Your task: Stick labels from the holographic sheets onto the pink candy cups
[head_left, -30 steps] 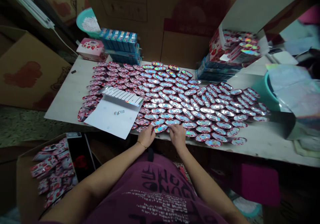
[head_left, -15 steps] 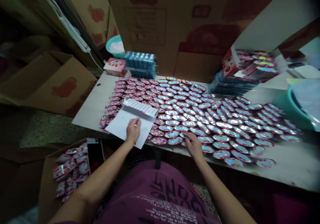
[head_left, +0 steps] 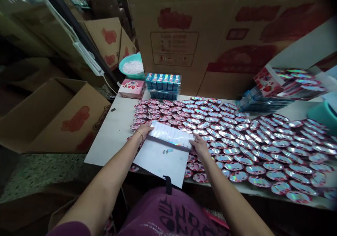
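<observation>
A long glossy white strip with faint bands across it lies along the far edge of a white sheet. My left hand, with a thin bracelet at the wrist, grips the strip's left end. At its right end, the fingers of my right hand are closed on the strip. A few small shiny bits rest on the sheet. Sheet and strip lie over rows of oval, shiny-topped red and pink packs, covering some of them. The strip's exact kind cannot be made out.
Blue packs and a pink strawberry box stand at the back left, before a turquoise bowl. An open strawberry box sits on blue packs at right. Turquoise tub at far right; open carton left of the table.
My left hand has moved from the sheet's middle to the strip's left end. My right hand has left the packs and taken the right end. The view has shifted.
</observation>
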`<state>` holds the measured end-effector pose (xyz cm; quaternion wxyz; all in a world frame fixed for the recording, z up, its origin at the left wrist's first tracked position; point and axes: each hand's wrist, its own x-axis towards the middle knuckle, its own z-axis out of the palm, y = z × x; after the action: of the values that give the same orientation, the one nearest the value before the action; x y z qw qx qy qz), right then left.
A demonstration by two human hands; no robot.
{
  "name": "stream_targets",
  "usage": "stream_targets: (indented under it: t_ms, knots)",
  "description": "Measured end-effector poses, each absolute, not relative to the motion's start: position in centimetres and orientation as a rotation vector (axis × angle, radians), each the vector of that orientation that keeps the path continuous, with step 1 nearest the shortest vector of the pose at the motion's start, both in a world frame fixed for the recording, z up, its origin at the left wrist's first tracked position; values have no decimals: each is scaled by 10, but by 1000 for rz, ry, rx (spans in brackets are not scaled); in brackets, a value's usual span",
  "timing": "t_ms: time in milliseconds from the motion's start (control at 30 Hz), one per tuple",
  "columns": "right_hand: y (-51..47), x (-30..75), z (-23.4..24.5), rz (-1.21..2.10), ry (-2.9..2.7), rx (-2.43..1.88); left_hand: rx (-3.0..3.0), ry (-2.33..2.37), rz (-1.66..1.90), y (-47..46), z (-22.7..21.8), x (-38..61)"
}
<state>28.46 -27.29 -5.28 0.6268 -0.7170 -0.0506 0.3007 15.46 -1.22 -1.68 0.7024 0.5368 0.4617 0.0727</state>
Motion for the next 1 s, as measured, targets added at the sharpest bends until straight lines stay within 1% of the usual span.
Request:
stream_targets:
  t_ms: [67, 133, 167, 200, 267, 333, 433, 600, 767, 900, 1000]
  knots:
    - [-274, 284, -39, 455, -250, -1960, 1167, 972, 154, -10, -17, 147]
    - [-259, 276, -16, 79, -441, -2250, 1176, 877, 171, -14, -14, 139]
    - [-245, 269, -3, -74, -571, -2321, 1194, 824, 187, -18, -12, 135]
    - [-226, 261, 11, -138, -745, -2324, 1222, 775, 204, -21, -9, 131]
    - [-186, 242, 33, -135, -1090, -2248, 1298, 698, 250, -29, -4, 124]
    - [-153, 224, 44, -93, -1269, -2211, 1387, 636, 306, -33, 2, 118]
    - [-131, 208, 42, -46, -1268, -2132, 1537, 580, 338, -33, 11, 107]
    - [-139, 196, 26, -18, -1140, -1935, 1727, 587, 509, -33, 19, 91]
    - [-143, 190, 22, -81, -1172, -1903, 1825, 586, 256, -36, 21, 89]
    - [-152, 188, 22, -211, -1436, -1993, 1741, 688, 249, -38, 25, 92]
    - [-162, 189, 21, -250, -1622, -1964, 1598, 736, 235, -42, 30, 94]
